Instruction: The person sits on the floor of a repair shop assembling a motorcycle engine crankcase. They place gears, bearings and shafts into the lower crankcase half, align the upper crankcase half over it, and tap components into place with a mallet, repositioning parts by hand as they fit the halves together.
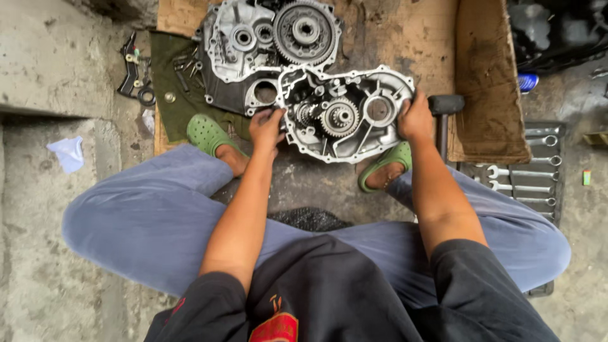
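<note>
Between the person's two green clogs, at about twelve o'clock from the knees, a silver gearbox housing (345,117) lies open side up on the floor. Its inside shows a gear cluster (334,116) near the middle and a round bore (379,109) at three o'clock from the gears.

The left hand (267,126) sits on the housing's nine o'clock edge, fingers curled over the rim, so its grip is closed on the casting there. The right hand (415,117) clasps the three o'clock edge, fingers wrapped round the rim; that grip is closed on the housing too. Both forearms run straight down from the hands toward the dark shirt.

At eleven o'clock from the housing, and touching or just beside it, a second housing half (253,44) lies on a green cloth (171,95), with a large toothed gear (305,30) on its right part. Loose bolts (185,66) lie on the cloth at nine o'clock of that half. Brown cardboard (405,31) lies under both castings.

Just beside the right hand, at three o'clock, a black-headed mallet (445,104) lies on the cardboard's edge. Farther toward four o'clock, a tray of wrenches (529,171) rests on the floor. Well off at nine o'clock, a pale scrap of cloth (68,153) lies on the concrete.
</note>
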### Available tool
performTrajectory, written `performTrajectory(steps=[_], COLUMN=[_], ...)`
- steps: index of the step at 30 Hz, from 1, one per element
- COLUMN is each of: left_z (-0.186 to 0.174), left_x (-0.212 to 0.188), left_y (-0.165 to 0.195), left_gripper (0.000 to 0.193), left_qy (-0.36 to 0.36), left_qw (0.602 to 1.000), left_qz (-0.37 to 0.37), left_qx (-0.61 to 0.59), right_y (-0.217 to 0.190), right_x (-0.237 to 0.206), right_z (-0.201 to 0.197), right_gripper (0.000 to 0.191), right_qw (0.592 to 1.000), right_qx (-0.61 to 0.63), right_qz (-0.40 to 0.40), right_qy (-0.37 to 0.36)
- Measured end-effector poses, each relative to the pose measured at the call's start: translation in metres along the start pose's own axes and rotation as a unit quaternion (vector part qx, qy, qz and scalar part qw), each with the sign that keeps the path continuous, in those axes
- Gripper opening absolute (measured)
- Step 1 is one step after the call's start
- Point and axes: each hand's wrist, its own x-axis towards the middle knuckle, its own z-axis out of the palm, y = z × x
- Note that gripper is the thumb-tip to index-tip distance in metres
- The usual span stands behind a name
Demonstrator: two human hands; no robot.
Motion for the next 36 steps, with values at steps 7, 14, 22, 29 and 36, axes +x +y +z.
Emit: performTrajectory(steps=[7,14,22,29,36], left_z=[0.006,0.015,0.005,0.000,-0.004], left_x=[-0.005,-0.004,-0.005,-0.007,-0.003], left_y=[0.013,0.004,0.008,0.015,0.016], left_gripper=[0.056,0.054,0.054,0.055,0.055], left_qy=[0.018,-0.004,0.012,0.014,0.030], left_qw=[0.999,0.999,1.000,1.000,0.999], left_qz=[0.009,0.047,-0.001,-0.015,-0.020], left_qx=[-0.033,-0.013,0.005,0.019,0.015], right_y=[-0.022,-0.008,-0.005,-0.016,-0.031], right_x=[-0.019,0.002,0.006,0.002,0.007], right_z=[-0.011,-0.011,-0.009,-0.008,-0.008], right_gripper=[0.036,0.046,0.045,0.054,0.062], right_qw=[0.998,0.999,1.000,0.999,0.996], right_qx=[-0.029,-0.019,-0.003,-0.009,-0.026], right_qz=[0.049,0.039,0.022,0.049,0.051], right_qy=[0.012,-0.027,-0.022,-0.007,0.065])
